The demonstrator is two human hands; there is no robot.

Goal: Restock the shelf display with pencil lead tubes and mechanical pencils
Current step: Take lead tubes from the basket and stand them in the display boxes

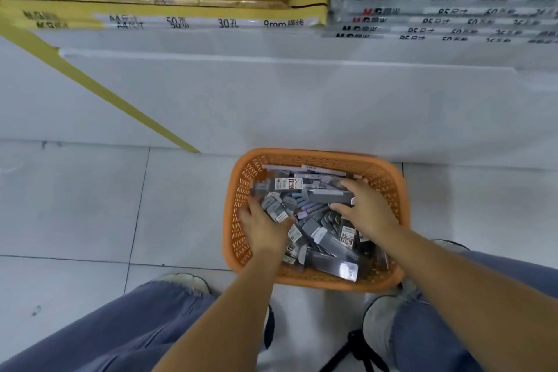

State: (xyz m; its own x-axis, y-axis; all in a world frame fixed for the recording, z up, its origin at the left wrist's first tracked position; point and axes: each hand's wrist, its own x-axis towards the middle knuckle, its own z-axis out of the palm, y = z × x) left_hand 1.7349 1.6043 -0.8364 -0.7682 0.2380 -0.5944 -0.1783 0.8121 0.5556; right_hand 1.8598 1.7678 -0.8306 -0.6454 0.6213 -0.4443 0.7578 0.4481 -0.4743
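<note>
An orange plastic basket [389,187] stands on the floor between my knees, heaped with several grey pencil lead tubes [347,237] and pale mechanical pencils [314,170]. Both hands reach down into it. My left hand [264,228] is at the basket's left side, its fingers curled round a bunch of lead tubes [276,208]. My right hand [363,208] is at the upper right, thumb and fingers gripping a long grey box [327,196]. The fingertips of both hands are partly hidden among the stock.
A white shelf base [287,100] rises just behind the basket. Stacked yellow paper packs [169,15] and grey-labelled packs [437,3] fill the shelf above. Pale floor tiles [75,205] spread to the left. A black tripod [357,350] stands between my jeans-clad legs.
</note>
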